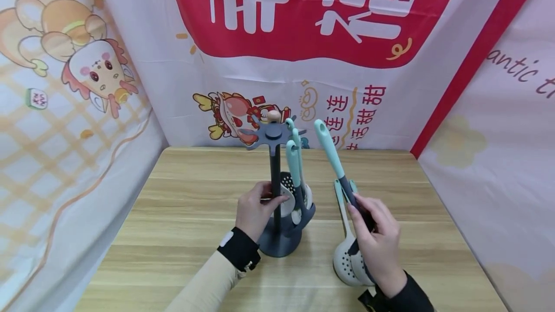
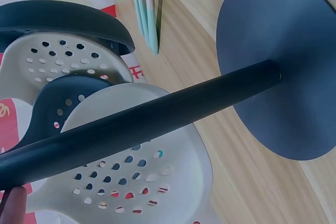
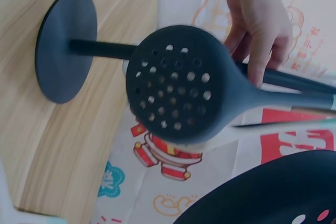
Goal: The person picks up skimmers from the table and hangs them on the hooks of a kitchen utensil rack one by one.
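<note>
A dark utensil rack (image 1: 275, 170) stands upright on its round base. My left hand (image 1: 256, 211) grips its pole. From the rack's right side hang several utensils with teal handles (image 1: 294, 162). Among them are a white skimmer (image 2: 173, 182) in the left wrist view and a dark skimmer (image 3: 215, 114) in the right wrist view. My right hand (image 1: 379, 242) holds a dark slotted utensil (image 1: 331, 153) by its dark neck, teal handle end up. Part of its perforated head (image 3: 262, 198) shows in the right wrist view; the rest is cut off.
Below my right hand, pale perforated utensils (image 1: 344, 264) with teal handles lie on the wooden table (image 1: 182, 215), partly hidden by that hand. Printed cloth (image 1: 143, 76) hangs behind the table and at both sides. The rack's arms (image 1: 260, 134) spread out at its top.
</note>
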The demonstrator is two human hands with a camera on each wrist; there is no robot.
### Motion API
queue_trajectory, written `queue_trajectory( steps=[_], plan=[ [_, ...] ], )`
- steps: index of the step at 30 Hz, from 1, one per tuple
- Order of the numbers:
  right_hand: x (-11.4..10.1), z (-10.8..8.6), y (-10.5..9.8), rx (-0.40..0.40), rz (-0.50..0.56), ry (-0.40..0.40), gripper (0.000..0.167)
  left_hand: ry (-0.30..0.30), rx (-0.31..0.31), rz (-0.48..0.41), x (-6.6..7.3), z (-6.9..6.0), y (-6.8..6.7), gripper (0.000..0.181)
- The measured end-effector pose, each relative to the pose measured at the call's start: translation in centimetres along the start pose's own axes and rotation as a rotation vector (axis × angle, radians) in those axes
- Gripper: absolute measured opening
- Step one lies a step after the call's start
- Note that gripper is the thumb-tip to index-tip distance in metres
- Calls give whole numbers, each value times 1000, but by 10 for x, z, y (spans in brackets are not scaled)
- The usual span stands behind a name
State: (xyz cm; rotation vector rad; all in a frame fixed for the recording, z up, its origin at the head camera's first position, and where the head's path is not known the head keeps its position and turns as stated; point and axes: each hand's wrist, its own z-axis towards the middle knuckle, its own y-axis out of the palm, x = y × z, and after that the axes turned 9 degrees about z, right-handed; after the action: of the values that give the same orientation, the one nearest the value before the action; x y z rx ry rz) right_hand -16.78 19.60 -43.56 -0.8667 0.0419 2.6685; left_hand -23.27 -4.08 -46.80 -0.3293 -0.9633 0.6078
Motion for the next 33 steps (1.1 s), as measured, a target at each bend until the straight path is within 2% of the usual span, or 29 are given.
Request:
queue_trajectory(
  steps=[11,16,21,28,33],
  plan=[
    [-11,-7,12,-57,12,0,41,-26,-76,-4,1,3,-2,36],
    [-15,-10,18,-66,-9,4,41,38,-60,-17,0,2,-1,39],
    [-18,-12,23,-80,-13,-9,40,88,-32,8,-1,2,0,38],
    [-22,-14,25,-104,-31,41,27,100,-33,11,-1,1,-1,37],
    [-21,-14,26,-96,-31,12,33,107,-27,21,0,1,-1,35]
  ],
)
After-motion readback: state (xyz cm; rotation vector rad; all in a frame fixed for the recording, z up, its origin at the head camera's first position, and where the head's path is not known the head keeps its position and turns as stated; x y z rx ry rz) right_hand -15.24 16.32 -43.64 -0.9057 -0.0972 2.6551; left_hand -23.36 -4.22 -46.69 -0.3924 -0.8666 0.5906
